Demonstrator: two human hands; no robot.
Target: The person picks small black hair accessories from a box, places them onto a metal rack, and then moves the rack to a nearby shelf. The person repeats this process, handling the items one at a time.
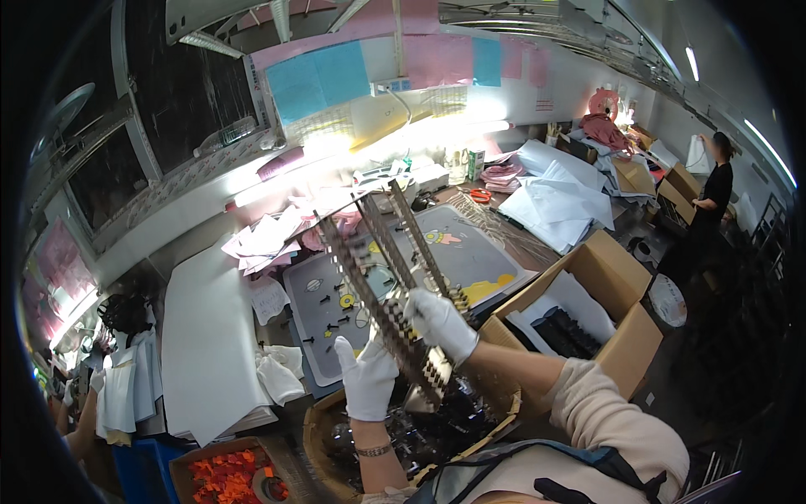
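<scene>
Both gloved hands, L hand [367, 380] and R hand [442, 323], closed on fanned strips [382, 269] above basket [319, 437]; uneven grip may drop strips into basket.

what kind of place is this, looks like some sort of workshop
Most likely a small factory or assembly and packing workshop. Both gloved hands, left hand and right hand, hold long strips of small dark parts over a cluttered workbench, with open cardboard boxes and stacked white sheets around.
</scene>
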